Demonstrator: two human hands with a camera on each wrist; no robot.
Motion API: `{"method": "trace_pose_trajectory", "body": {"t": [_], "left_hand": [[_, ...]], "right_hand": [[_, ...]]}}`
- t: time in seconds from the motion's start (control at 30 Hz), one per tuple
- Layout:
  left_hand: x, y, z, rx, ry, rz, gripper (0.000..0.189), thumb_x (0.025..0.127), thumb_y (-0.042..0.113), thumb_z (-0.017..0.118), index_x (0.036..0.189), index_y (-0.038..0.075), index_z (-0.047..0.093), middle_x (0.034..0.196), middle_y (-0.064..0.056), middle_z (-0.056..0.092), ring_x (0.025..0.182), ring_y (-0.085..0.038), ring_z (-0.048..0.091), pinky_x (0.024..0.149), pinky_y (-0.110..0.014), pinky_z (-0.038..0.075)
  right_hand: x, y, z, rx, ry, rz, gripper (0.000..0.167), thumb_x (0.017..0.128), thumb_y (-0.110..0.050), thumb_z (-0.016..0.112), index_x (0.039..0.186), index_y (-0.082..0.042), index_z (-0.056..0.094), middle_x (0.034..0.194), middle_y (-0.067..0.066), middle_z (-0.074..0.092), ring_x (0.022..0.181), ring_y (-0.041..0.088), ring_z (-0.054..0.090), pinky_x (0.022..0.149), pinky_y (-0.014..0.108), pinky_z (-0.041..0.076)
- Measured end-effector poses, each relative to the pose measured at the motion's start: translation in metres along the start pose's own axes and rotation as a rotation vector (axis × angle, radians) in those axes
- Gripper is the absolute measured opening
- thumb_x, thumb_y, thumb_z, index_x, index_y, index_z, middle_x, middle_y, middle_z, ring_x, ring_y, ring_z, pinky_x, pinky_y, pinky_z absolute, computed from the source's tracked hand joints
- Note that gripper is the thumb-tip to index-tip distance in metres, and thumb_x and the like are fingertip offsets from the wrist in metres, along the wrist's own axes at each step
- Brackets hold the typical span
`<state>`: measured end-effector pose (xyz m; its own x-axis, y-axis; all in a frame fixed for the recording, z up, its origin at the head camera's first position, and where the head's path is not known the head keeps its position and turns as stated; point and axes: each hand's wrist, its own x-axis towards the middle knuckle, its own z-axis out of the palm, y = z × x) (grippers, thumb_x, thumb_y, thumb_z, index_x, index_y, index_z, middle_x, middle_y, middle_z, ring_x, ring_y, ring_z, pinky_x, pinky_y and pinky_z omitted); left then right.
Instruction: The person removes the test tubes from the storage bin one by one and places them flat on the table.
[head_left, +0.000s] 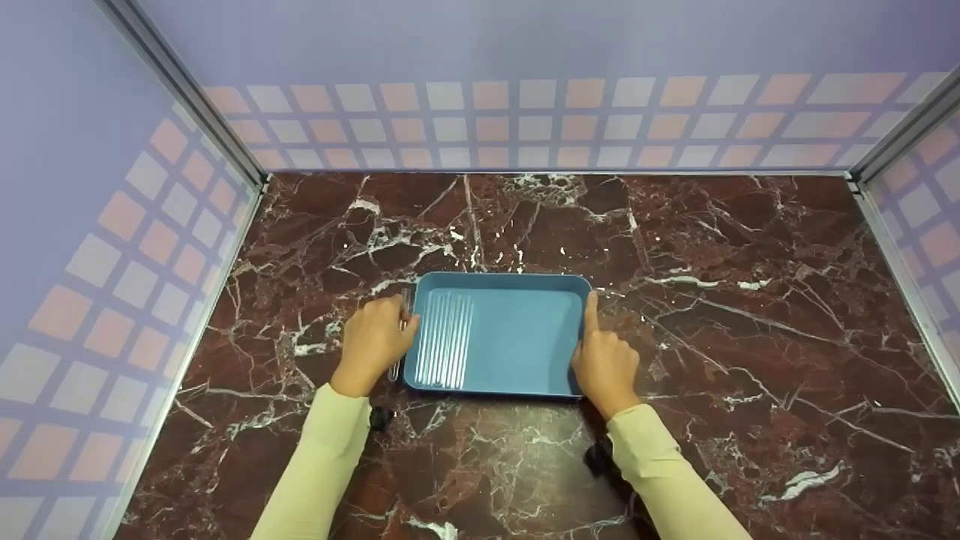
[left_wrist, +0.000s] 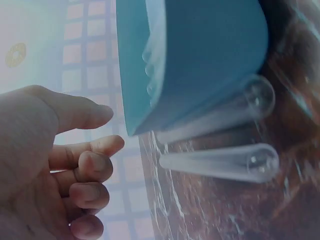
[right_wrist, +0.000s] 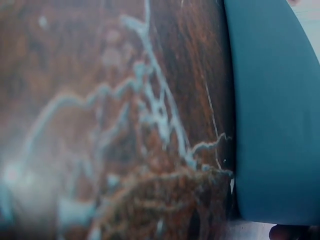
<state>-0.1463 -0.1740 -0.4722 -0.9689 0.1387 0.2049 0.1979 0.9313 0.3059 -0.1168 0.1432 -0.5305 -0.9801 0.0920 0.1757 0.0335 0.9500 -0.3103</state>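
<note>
A blue rectangular tray [head_left: 525, 337] lies on the marbled surface, with several clear test tubes [head_left: 442, 341] side by side at its left end. Just outside its left wall are two more clear tubes [left_wrist: 220, 162], partly covered by my left hand in the head view. That left hand [head_left: 375, 337] hovers over them at the tray's edge; in the left wrist view its fingers [left_wrist: 95, 165] are loosely bent with nothing between them. My right hand [head_left: 606, 364] holds the tray's right wall, thumb at the rim and index finger stretched along the side.
The surface [head_left: 750, 360] is dark red marble with white veins. Tiled-pattern panels [head_left: 491, 124] stand at the back and both sides, joined by metal corner strips [head_left: 202, 97].
</note>
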Motion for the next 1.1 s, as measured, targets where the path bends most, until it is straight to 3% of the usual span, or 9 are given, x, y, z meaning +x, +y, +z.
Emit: {"method": "trace_pose_trajectory", "body": {"t": [0.17, 0.27, 0.5, 0.73, 0.93, 1.1], "left_hand": [[0.001, 0.009, 0.006, 0.001, -0.034, 0.022, 0.024, 0.086, 0.015, 0.078, 0.07, 0.008, 0.062, 0.065, -0.009, 0.063, 0.049, -0.021, 0.049, 0.047, -0.038, 0.041], [0.002, 0.012, 0.011, 0.014, -0.059, 0.031, 0.036, 0.085, 0.012, 0.078, 0.06, 0.011, 0.051, 0.058, -0.007, 0.055, 0.048, -0.018, 0.039, 0.047, -0.035, 0.034], [0.0, 0.015, 0.022, 0.11, -0.034, 0.057, 0.047, 0.079, 0.018, 0.085, 0.056, 0.013, 0.044, 0.059, -0.014, 0.063, 0.047, -0.031, 0.056, 0.046, -0.048, 0.048], [0.0, 0.021, 0.024, 0.22, -0.053, 0.059, 0.059, 0.079, 0.025, 0.085, 0.057, 0.017, 0.031, 0.053, -0.01, 0.056, 0.045, -0.024, 0.045, 0.043, -0.045, 0.044], [0.002, 0.026, 0.024, 0.308, -0.132, 0.034, 0.055, 0.08, 0.042, 0.084, 0.057, 0.015, 0.043, 0.058, -0.009, 0.06, 0.05, -0.029, 0.058, 0.048, -0.045, 0.049], [0.002, 0.029, 0.025, 0.367, -0.179, 0.019, 0.047, 0.082, 0.049, 0.082, 0.069, 0.008, 0.062, 0.071, -0.013, 0.068, 0.062, -0.035, 0.066, 0.055, -0.045, 0.052]], "right_hand": [[0.0, 0.001, -0.001, 0.001, -0.013, 0.017, 0.071, 0.091, -0.01, 0.061, 0.157, -0.008, 0.036, 0.07, 0.023, 0.067, 0.057, 0.043, 0.064, 0.05, 0.054, 0.047], [0.0, 0.001, -0.001, 0.0, -0.024, 0.022, 0.071, 0.091, -0.01, 0.06, 0.158, -0.008, 0.035, 0.07, 0.024, 0.067, 0.057, 0.043, 0.064, 0.05, 0.054, 0.047], [0.002, 0.001, -0.002, 0.009, -0.03, 0.024, 0.07, 0.092, -0.01, 0.059, 0.158, -0.008, 0.035, 0.069, 0.023, 0.067, 0.055, 0.041, 0.062, 0.049, 0.053, 0.046], [0.002, 0.001, 0.0, 0.011, -0.018, 0.017, 0.069, 0.092, -0.01, 0.058, 0.158, -0.008, 0.035, 0.068, 0.023, 0.067, 0.055, 0.042, 0.062, 0.049, 0.053, 0.046], [0.0, 0.001, 0.001, 0.011, 0.012, 0.007, 0.069, 0.091, -0.009, 0.059, 0.157, -0.008, 0.037, 0.067, 0.023, 0.066, 0.055, 0.043, 0.062, 0.048, 0.054, 0.046], [-0.001, 0.001, 0.002, 0.016, 0.029, -0.001, 0.068, 0.091, -0.008, 0.06, 0.156, -0.008, 0.039, 0.068, 0.023, 0.066, 0.056, 0.044, 0.063, 0.049, 0.056, 0.046]]}}
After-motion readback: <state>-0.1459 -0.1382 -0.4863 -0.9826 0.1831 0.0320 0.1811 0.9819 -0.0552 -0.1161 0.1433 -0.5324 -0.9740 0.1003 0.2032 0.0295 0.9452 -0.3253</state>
